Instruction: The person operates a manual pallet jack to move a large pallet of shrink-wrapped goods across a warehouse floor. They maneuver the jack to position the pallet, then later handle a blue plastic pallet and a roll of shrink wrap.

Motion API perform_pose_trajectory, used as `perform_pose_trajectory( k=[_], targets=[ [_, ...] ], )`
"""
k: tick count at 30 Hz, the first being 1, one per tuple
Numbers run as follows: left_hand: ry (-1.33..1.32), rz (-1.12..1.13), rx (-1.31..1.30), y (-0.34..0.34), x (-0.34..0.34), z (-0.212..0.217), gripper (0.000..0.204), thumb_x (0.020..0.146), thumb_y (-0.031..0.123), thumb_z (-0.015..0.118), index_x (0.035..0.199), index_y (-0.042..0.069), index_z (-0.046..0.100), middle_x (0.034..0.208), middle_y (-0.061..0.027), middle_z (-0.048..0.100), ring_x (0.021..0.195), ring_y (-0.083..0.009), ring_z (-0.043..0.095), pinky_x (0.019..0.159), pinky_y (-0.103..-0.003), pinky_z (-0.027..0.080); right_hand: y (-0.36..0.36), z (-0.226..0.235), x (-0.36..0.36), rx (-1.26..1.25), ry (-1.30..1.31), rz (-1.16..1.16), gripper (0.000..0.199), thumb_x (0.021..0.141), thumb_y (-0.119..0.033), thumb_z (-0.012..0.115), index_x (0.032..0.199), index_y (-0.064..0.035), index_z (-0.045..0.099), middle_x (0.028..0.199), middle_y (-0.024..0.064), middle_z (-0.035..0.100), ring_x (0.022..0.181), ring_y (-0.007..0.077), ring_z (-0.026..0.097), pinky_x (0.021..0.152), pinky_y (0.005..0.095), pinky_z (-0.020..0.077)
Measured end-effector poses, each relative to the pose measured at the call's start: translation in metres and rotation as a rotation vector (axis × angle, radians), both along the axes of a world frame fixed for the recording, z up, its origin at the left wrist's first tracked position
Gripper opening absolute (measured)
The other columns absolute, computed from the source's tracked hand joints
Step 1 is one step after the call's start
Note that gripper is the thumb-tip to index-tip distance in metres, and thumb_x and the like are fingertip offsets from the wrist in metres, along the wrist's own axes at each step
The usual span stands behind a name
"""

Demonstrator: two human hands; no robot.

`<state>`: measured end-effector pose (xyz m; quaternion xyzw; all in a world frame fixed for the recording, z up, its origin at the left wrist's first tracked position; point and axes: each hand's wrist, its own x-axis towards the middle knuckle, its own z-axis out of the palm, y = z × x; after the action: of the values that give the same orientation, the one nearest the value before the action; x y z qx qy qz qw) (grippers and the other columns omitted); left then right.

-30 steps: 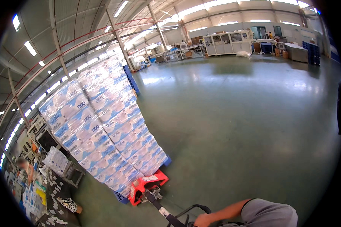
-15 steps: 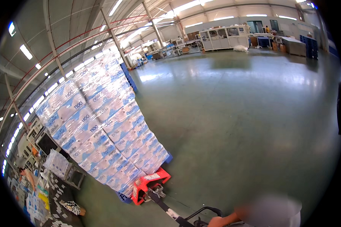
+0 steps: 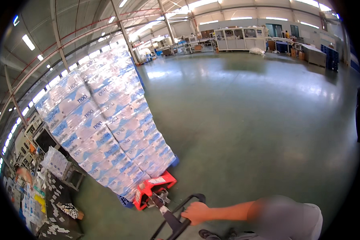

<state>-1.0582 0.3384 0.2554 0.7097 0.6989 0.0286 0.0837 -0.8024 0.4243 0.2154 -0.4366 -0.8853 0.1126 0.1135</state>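
Note:
My right hand (image 3: pixel 195 213) is closed around the black loop handle (image 3: pixel 173 221) of a red pallet jack (image 3: pixel 156 182); its arm reaches in from the lower right. Of my left hand, at most a sliver of skin shows at the bottom edge by the handle, and its fingers are hidden. The jack stands at the near end of a blue pallet (image 3: pixel 125 201). Stacked tall on that pallet is a load of white-and-blue packs (image 3: pixel 104 128), wrapped in shiny clear film. The load leans leftward in the tilted view.
At the lower left, a dark table (image 3: pixel 54 204) bears scattered pale cards, and a person (image 3: pixel 25 175) is beside it. A bagged bundle (image 3: pixel 55 163) sits on a stand near the load. Green floor (image 3: pixel 244 128) spreads rightward toward white machinery (image 3: pixel 241 39) and blue pallets (image 3: pixel 330 58).
The handle and my right hand have come up and left, further into view. My shoes now show at the bottom. The loaded pallet and jack sit slightly lower left and higher in the picture.

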Motion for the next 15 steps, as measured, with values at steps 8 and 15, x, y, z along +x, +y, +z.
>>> perform_pose_trajectory(
  k=[8, 15],
  targets=[
    [-0.319, -0.247, -0.420, -0.120, -0.002, -0.140, 0.029, 0.071, 0.038, 0.068, 0.080, 0.010, 0.064, 0.073, -0.0161, 0.064, 0.067, -0.0360, 0.063, 0.057, -0.047, 0.049, -0.148, -0.087, 0.034, -0.192, 0.080, 0.040, 0.022, 0.067, -0.032, 0.061, 0.073, -0.0119, 0.068, 0.070, 0.0122, 0.067, 0.069, 0.0310, 0.067, 0.053, 0.0446, 0.0497],
    [-0.258, -0.272, -0.369, -0.106, -0.017, -0.144, 0.031, 0.068, 0.040, 0.071, 0.076, 0.010, 0.065, 0.069, -0.0142, 0.065, 0.066, -0.0335, 0.063, 0.056, -0.047, 0.049, -0.121, -0.130, 0.045, -0.595, -0.052, 0.292, 0.030, 0.074, -0.035, 0.063, 0.091, -0.0111, 0.057, 0.077, 0.0114, 0.063, 0.074, 0.0332, 0.063, 0.064, 0.0462, 0.0475]
  ],
)
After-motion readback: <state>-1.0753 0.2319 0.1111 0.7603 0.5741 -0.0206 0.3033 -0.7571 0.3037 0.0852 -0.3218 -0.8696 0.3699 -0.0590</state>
